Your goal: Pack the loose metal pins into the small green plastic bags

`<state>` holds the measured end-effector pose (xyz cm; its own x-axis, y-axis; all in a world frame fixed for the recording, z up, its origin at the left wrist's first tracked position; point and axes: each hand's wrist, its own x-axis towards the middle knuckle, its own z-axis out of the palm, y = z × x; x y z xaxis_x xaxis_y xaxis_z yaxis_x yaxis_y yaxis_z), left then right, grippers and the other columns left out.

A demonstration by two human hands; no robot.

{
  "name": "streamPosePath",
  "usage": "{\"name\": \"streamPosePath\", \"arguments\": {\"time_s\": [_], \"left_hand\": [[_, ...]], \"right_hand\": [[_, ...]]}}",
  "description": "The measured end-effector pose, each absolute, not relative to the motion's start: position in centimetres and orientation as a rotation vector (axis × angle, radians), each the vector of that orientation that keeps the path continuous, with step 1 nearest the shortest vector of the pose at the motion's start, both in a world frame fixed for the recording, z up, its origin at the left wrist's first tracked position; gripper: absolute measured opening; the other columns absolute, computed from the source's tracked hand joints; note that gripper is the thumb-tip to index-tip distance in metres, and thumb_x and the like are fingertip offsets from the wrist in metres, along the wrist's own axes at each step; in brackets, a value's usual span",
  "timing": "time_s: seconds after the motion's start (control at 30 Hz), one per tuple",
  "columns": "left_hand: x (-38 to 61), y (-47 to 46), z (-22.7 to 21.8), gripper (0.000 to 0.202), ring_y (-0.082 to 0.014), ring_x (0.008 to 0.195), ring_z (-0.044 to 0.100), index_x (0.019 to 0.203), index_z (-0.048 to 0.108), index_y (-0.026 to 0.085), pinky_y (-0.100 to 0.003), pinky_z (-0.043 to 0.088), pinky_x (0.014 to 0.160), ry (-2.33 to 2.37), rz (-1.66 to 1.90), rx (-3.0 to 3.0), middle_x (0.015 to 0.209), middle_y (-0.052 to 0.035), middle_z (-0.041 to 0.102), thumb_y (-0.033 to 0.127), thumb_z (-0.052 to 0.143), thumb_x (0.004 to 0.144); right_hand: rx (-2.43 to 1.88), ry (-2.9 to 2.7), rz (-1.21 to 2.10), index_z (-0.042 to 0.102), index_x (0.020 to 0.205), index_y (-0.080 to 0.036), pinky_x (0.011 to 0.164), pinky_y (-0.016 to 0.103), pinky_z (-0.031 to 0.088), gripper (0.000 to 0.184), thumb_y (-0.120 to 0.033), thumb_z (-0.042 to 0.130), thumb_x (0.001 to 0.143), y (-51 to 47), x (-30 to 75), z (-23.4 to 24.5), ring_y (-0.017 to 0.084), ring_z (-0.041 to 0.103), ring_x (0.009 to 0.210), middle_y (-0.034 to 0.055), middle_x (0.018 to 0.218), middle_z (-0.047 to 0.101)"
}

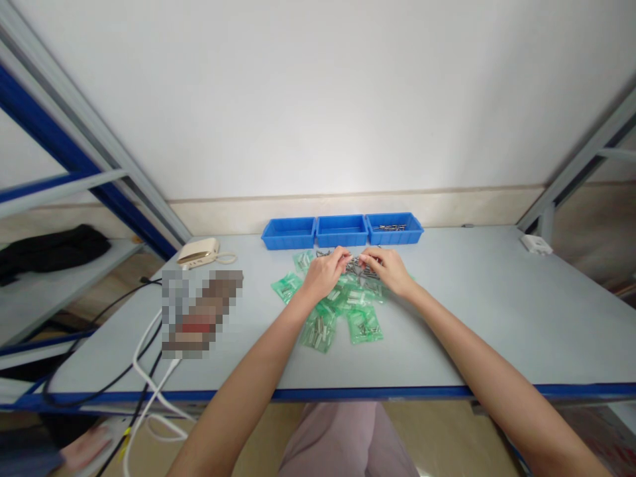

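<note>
1. Head view: a pale grey workbench (497, 318) with a blue front edge spans the frame, and a steel shelf frame (64, 139) rises at the far left.
2. Well left of the left hand (324, 273) sit a cream plastic device (197, 252) and a white cable (149, 371). A pixelated patch hides whatever lies between them and the hands.
3. Ahead of both hands, three blue plastic bins (342, 222) stand in a row; the rightmost, ahead of the right hand (387, 268), holds metal fasteners (390, 227).
4. Beneath and just in front of the hands, green-tinted plastic bags (364, 324) lie spread out, with small metal parts inside.
5. Between the hands, a small heap of loose metal screws (358, 271) rests on the bags.
6. Both hands are curled, their fingertips (346, 257) pinched together just above the heap. Whether they grasp a small piece is too small to tell.
</note>
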<state>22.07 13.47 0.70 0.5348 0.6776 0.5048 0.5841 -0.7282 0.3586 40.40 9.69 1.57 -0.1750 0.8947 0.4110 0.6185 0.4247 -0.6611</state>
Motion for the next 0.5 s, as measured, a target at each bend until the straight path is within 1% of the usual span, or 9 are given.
{"name": "streamPosePath", "arguments": {"time_s": [0.17,0.27,0.4,0.5], "left_hand": [[22.02,13.51,0.65,0.018,-0.0132,0.064,0.063,0.098,0.054,0.021,-0.021,0.040,0.062,1.084,0.958,2.629,0.068,0.0035,0.064,0.029,0.038,0.095],[22.04,13.57,0.59,0.022,-0.0126,0.063,0.062,0.093,0.055,0.021,-0.021,0.040,0.062,1.090,0.952,2.641,0.067,0.0028,0.064,0.027,0.034,0.096],[22.07,13.53,0.64,0.025,-0.0130,0.064,0.062,0.088,0.055,0.020,-0.021,0.040,0.063,1.122,0.919,2.650,0.067,0.0022,0.063,0.027,0.033,0.096],[22.11,13.43,0.75,0.022,-0.0136,0.065,0.062,0.092,0.055,0.021,-0.022,0.039,0.062,1.135,0.901,2.645,0.067,0.0024,0.064,0.029,0.036,0.096]], "right_hand": [[-1.326,-1.872,0.431,0.062,0.070,-0.017,0.063,0.024,0.035,0.041,-0.044,0.039,0.091,9.71,40.43,1.55,0.014,0.054,0.063,0.0014,0.068,0.064],[-1.330,-1.883,0.442,0.063,0.074,-0.018,0.062,0.024,0.035,0.037,-0.044,0.043,0.089,9.67,40.40,1.66,0.013,0.053,0.062,0.0012,0.070,0.065],[-1.294,-1.880,0.417,0.063,0.077,-0.019,0.062,0.024,0.036,0.032,-0.044,0.047,0.087,9.58,40.34,1.76,0.014,0.054,0.064,0.0016,0.073,0.067],[-1.299,-1.882,0.404,0.063,0.075,-0.018,0.063,0.024,0.036,0.034,-0.044,0.045,0.088,9.55,40.33,1.71,0.014,0.054,0.065,0.0022,0.073,0.066]]}}
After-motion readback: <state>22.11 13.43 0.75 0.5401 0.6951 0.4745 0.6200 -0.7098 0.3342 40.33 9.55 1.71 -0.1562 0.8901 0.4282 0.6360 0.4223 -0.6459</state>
